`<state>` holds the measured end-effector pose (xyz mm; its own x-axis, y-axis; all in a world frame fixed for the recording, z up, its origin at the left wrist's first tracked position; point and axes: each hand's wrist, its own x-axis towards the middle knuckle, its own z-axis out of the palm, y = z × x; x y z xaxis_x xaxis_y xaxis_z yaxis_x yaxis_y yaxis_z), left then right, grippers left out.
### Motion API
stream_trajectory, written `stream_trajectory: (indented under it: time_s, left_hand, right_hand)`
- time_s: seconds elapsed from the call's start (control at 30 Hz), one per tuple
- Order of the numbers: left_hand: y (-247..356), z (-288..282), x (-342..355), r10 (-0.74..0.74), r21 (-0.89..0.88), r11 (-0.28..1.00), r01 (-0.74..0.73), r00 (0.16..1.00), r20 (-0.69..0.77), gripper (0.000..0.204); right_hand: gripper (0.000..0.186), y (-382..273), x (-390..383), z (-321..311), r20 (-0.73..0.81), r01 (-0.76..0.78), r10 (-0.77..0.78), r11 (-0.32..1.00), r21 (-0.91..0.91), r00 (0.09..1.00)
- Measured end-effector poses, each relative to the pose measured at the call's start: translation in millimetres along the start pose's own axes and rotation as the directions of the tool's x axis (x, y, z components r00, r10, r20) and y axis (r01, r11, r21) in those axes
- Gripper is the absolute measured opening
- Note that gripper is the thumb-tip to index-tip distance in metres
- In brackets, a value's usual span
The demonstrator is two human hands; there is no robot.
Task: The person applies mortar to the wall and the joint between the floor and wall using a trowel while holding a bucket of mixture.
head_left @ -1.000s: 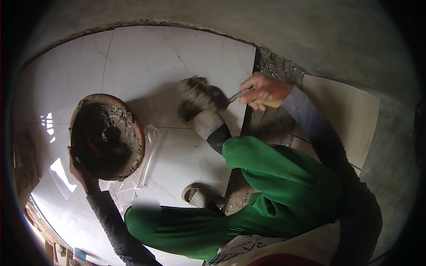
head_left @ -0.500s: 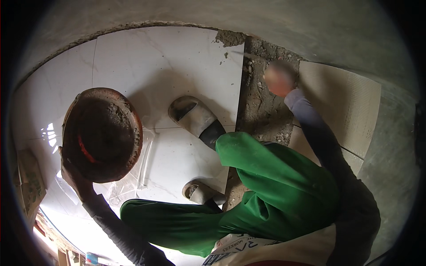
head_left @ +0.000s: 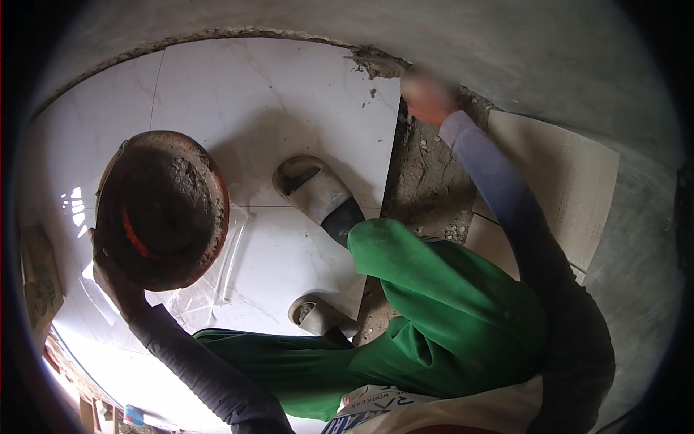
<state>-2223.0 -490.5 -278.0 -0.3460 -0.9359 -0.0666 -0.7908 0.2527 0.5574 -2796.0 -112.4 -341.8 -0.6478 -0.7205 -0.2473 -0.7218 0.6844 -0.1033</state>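
Observation:
My left hand [head_left: 116, 286] grips the lower-left side of a round, reddish-brown pan [head_left: 163, 210] with grey mortar stuck inside. At the upper middle, my right hand [head_left: 428, 94] is blurred, its fingers closed around a trowel, whose thin blade [head_left: 376, 59] is faintly visible by a patch of wet mortar [head_left: 377, 66]. This patch lies at the corner of the white tiles, against the wall. Below my right hand runs a strip of rough gravel and cement [head_left: 426, 166] between the white tiles [head_left: 217, 87] and beige tiles [head_left: 557, 188].
My sandalled feet [head_left: 311, 188] and green-trousered legs [head_left: 441, 311] are on the floor. A grey wall [head_left: 578, 72] curves along the top and right. Crumpled clear plastic [head_left: 228, 282] lies beside the pan, and a cardboard piece [head_left: 40, 275] is at the left edge.
My right hand has moved up toward the wall. The mortar lump seen on the trowel earlier now lies at the tile's corner. The pan has shifted slightly left and up.

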Motion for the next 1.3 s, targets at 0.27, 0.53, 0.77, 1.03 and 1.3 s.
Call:
stream_trajectory:
  time_s: [0.27,0.53,0.77,1.03,1.3]
  left_hand:
    - [19,2,-3,-0.45,-0.334,0.832,0.444,0.891,0.062,0.058]
    - [51,-4,-7,-0.327,-0.055,0.943,0.329,0.944,0.043,0.058]
    - [12,5,-1,-0.459,-0.415,0.804,0.427,0.888,0.025,0.057]
    - [26,12,-8,-0.225,-0.197,0.961,0.192,0.961,-0.162,0.048]
    - [88,30,-10,-0.399,-0.673,0.716,0.185,0.899,-0.178,0.045]
  right_hand:
    - [0.041,42,-33,28,-0.274,0.023,0.01,0.993,0.116,0.962]
    - [0.039,70,-4,15,-0.114,0.096,-0.104,0.993,-0.075,0.988]
    - [0.035,12,15,11,-0.071,0.153,-0.154,0.988,-0.016,0.986]
    - [0.035,-90,18,-5,-0.264,0.426,-0.391,0.9,0.089,0.882]
    - [0.025,-295,-28,-91,-0.028,0.783,-0.783,0.622,-0.004,0.621]
